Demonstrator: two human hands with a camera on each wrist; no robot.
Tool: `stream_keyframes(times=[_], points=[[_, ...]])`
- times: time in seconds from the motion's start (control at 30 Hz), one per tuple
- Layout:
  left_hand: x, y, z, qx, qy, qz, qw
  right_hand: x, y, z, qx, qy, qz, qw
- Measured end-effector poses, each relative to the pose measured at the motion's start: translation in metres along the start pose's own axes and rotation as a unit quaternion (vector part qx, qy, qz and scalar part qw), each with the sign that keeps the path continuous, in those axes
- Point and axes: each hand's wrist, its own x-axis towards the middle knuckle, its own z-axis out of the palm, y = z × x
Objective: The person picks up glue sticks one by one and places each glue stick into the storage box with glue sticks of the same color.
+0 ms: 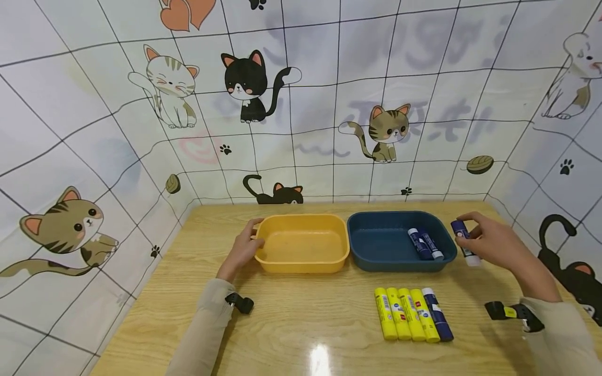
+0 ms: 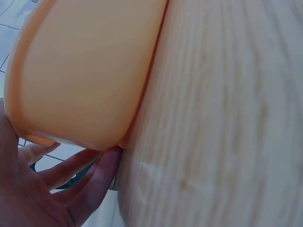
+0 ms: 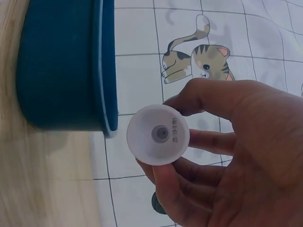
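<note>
Nearest the camera, a left sleeve (image 1: pixel 202 318) and a right sleeve (image 1: pixel 562 334), both pale beige, reach in over a wood-grained tabletop (image 1: pixel 291 318); each wrist bears a small black camera. Next, toward the right, lies a row of five glue sticks set side by side: four yellow glue sticks (image 1: pixel 411 316) and, at the right end, one dark-blue glue stick (image 1: pixel 437 314) with a white far end.

Beyond the row stand two shallow trays, end to end: a yellow tray (image 1: pixel 303 243) at left and a blue tray (image 1: pixel 378 240) at right. The left hand (image 1: pixel 242 249) grips the left end of the yellow tray, its thumb at the rim and its fingers against the outer wall. Two blue glue sticks (image 1: pixel 420 244) lie side by side inside the blue tray, near its right end, their white ends facing opposite ways.

The right hand (image 1: pixel 498 243) pinches a held glue stick (image 3: pixel 158 135), also dark blue, between thumb and fingers. This stick is clear of the tabletop, just outside the right end of the blue tray; the right-wrist view shows its round, hollowed white end. Behind, a white wall covering (image 1: pixel 310 104) carries a black grid and cartoon cats.
</note>
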Motion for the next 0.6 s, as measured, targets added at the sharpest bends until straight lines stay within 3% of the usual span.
stream_keyframes(times=[0.6], points=[[-0.002, 0.002, 0.0, -0.002, 0.0, -0.001, 1.0, 0.017, -0.035, -0.018, -0.022, -0.019, -0.046, 0.9985]])
